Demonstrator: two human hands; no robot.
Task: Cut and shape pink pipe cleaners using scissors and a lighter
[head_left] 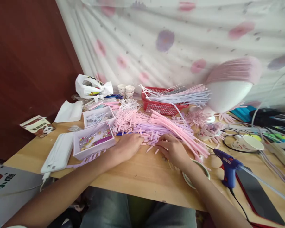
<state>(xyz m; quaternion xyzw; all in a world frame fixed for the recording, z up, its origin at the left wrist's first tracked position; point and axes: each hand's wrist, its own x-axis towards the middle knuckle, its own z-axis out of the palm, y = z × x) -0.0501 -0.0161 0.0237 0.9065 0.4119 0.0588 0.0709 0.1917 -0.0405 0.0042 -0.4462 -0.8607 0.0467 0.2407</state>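
My left hand [130, 144] rests low over the table, its fingers curled together at the near edge of a heap of short pink and purple pipe cleaner pieces [154, 139]. What its fingertips hold, if anything, is hidden. Across from it, my right hand [173, 149] reaches in from the right with bent fingers somewhat apart, touching the loose cut pieces. Behind both hands lie long pink pipe cleaners [173, 126] and purple pipe cleaners [165, 127]. A cluster of pink fringed pieces [125, 118] sits just beyond my left hand.
A bead box [92, 152] and white power bank [57, 153] stand left. A red basket [156, 109] holds more pipe cleaners at the back. Under my right forearm lies a tape roll [188, 182]. Further right are a blue glue gun [229, 167], phone [258, 193] and paper cup [248, 144].
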